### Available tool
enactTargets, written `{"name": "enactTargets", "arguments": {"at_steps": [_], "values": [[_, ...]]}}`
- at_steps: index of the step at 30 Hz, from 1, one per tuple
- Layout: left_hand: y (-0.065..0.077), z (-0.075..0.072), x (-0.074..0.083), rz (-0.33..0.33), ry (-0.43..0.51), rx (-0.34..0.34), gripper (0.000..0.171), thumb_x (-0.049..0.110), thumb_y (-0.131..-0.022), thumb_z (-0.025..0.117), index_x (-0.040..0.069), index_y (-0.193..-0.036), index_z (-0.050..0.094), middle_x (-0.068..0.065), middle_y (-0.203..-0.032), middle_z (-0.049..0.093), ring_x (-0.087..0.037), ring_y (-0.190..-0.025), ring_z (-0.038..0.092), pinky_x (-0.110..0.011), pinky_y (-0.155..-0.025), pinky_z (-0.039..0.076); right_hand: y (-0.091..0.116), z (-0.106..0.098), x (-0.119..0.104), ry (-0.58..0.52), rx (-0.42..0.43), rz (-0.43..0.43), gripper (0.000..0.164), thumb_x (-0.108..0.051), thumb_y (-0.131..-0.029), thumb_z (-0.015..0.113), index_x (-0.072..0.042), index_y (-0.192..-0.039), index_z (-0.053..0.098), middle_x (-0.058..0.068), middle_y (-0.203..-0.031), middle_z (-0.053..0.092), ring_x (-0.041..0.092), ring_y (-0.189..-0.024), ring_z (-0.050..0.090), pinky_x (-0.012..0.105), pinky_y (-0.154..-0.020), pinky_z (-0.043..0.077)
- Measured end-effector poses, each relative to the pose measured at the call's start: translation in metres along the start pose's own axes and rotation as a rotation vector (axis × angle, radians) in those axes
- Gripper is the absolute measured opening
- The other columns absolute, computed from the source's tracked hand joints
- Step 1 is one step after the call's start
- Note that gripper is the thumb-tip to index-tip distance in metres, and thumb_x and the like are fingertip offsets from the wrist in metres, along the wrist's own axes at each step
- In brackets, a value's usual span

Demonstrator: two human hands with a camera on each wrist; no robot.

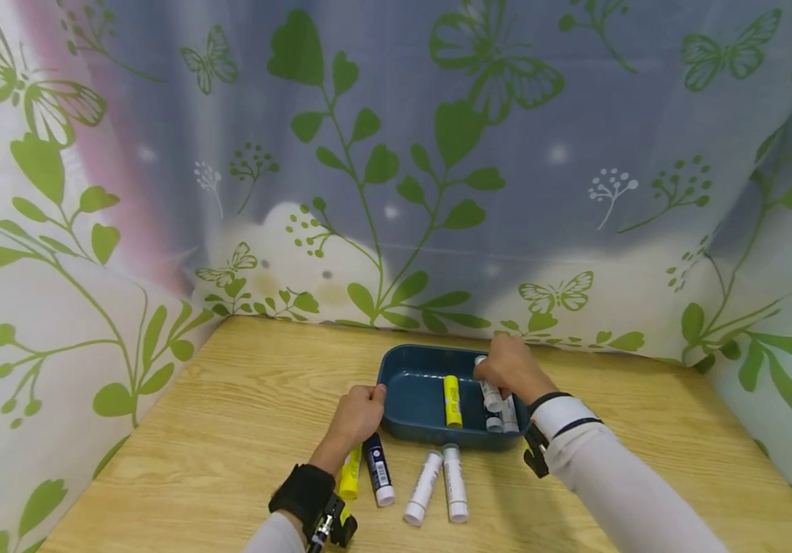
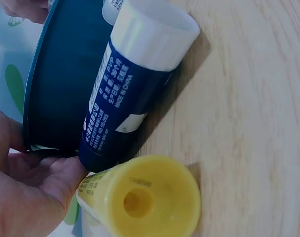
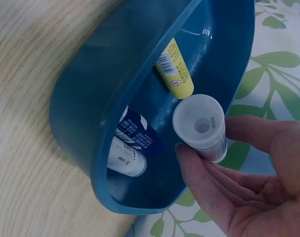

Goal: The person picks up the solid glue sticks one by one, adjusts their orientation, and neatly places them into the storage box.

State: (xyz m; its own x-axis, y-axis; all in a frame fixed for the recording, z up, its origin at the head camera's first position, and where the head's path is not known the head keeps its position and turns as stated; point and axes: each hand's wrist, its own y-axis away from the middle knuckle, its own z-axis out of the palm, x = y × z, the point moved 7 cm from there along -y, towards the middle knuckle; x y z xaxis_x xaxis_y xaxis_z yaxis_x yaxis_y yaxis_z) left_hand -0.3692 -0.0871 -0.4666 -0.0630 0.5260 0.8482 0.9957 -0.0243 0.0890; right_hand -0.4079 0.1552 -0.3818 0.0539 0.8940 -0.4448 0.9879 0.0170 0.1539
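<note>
My left hand [image 1: 357,417] pinches the left end of a dark blue plastic basin [image 1: 430,438] between thumb and fingers. Over the basin's right side, my right hand [image 1: 515,367] holds a white glue stick [image 3: 201,126] between thumb and fingertips, one end facing the right wrist camera. Inside lie a yellow glue stick [image 3: 175,69], a navy one [image 3: 137,131] and another white one [image 3: 126,158]. In front of the basin, a navy glue stick [image 2: 125,98] and a yellow one [image 2: 152,197] rest close to my left hand, the yellow one partly hidden by that wrist in the head view.
Two white glue sticks, one to the left [image 1: 423,488] and one to the right [image 1: 455,484], lie before the basin on the wood-grain table [image 1: 230,438]. A leaf-and-butterfly curtain [image 1: 396,192] surrounds the table at the back and sides.
</note>
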Motion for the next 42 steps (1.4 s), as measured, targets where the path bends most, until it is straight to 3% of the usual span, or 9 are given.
{"name": "enactTargets", "arguments": {"at_steps": [16,23,32,42], "values": [[0.000,-0.002,0.000,-0.003,0.003,0.000,0.042,0.028,-0.110,0.040,0.011,-0.074,0.053,-0.001,-0.066,0.042,-0.018,-0.061,0.047,-0.029,-0.060,0.036,-0.012,0.012,0.008,0.020,0.046,0.016,0.024,-0.013,-0.085,0.073,0.009,-0.089,0.067,0.017,-0.072,0.065,0.026,-0.051,0.069,0.028,-0.043,0.052],[0.001,-0.002,0.000,0.002,0.007,0.003,0.042,0.028,-0.110,0.040,0.011,-0.074,0.053,-0.001,-0.066,0.042,-0.018,-0.061,0.047,-0.030,-0.060,0.036,-0.012,0.021,0.004,0.016,0.084,-0.004,0.021,-0.011,-0.083,0.076,0.007,-0.082,0.067,0.016,-0.071,0.064,0.021,-0.043,0.062,0.027,-0.040,0.049],[-0.001,-0.001,-0.001,-0.019,0.013,-0.005,0.042,0.029,-0.110,0.040,0.010,-0.076,0.054,0.000,-0.067,0.041,-0.018,-0.062,0.046,-0.029,-0.061,0.035,-0.014,0.033,0.001,0.030,0.061,-0.029,0.018,-0.011,-0.083,0.074,0.003,-0.076,0.067,0.013,-0.068,0.064,0.020,-0.042,0.062,0.028,-0.041,0.050],[0.001,-0.001,0.000,-0.015,0.009,-0.002,0.041,0.028,-0.110,0.040,0.007,-0.080,0.058,-0.001,-0.068,0.042,-0.019,-0.064,0.048,-0.030,-0.062,0.036,-0.012,0.041,0.004,-0.026,0.020,0.058,0.030,-0.012,-0.087,0.071,0.013,-0.102,0.065,0.023,-0.090,0.063,0.025,-0.052,0.065,0.029,-0.043,0.052]]}}
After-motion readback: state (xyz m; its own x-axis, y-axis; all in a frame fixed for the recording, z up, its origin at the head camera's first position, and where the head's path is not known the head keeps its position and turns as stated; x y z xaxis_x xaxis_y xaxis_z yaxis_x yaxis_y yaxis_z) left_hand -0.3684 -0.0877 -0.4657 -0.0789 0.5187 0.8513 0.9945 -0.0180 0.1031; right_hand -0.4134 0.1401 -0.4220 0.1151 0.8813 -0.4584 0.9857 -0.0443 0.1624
